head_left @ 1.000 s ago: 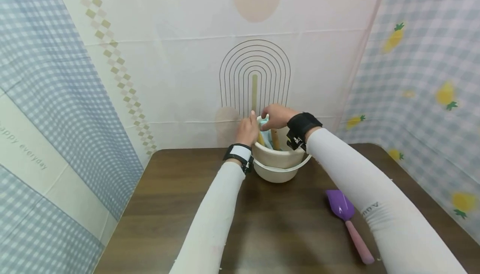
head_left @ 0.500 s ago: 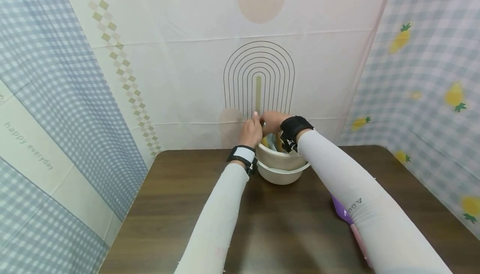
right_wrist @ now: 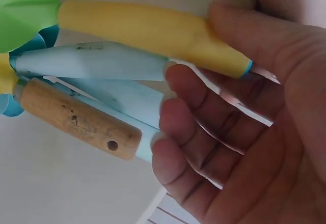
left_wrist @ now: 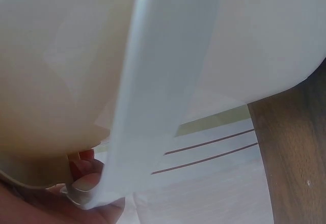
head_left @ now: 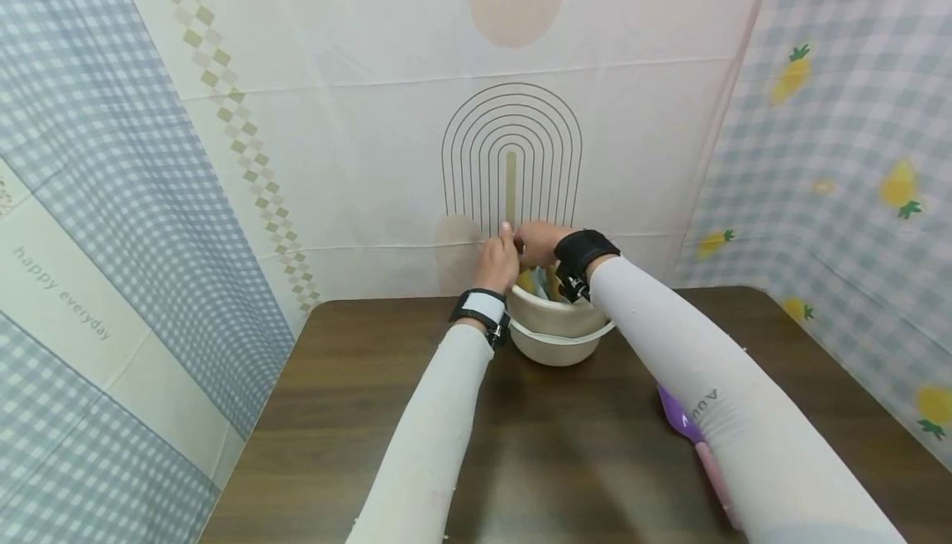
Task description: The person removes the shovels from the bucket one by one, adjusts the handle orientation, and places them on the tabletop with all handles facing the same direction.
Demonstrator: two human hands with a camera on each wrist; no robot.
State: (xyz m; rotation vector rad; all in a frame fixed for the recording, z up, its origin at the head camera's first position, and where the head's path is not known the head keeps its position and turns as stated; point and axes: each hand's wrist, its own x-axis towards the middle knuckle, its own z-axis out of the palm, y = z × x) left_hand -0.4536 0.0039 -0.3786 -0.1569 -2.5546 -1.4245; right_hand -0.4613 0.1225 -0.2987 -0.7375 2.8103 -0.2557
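A small cream plastic bucket (head_left: 554,331) stands at the far end of the dark brown wooden surface (head_left: 357,412), close to the pale curtain with thin arch lines (head_left: 511,155). A thin whitish handle (left_wrist: 153,96) hangs down across the bucket's side.

Both hands meet over the far rim of the bucket. The left hand (head_left: 497,261) is on the left side of the rim. In the left wrist view its fingertips (left_wrist: 86,180) curl over the edge of the bucket, right by the handle, so it grips the rim.

The right hand (head_left: 537,242) is just beside it, over the top of the bucket. In the right wrist view its fingers (right_wrist: 204,127) are bent and touch the ends of the tools that stick up from the bucket. The fingers press on a pale blue plastic tool handle (right_wrist: 102,63). A yellow plastic tool handle (right_wrist: 147,33) lies against the hand too, above the blue one. A short brown wooden handle with a small hole (right_wrist: 79,117) lies just below, close to the fingertips. A bright green plastic piece (right_wrist: 25,7) shows at the top corner.

A purple plastic toy shovel with a pink handle (head_left: 680,420) lies on the surface well apart from the bucket, half hidden under the white right sleeve (head_left: 714,395).
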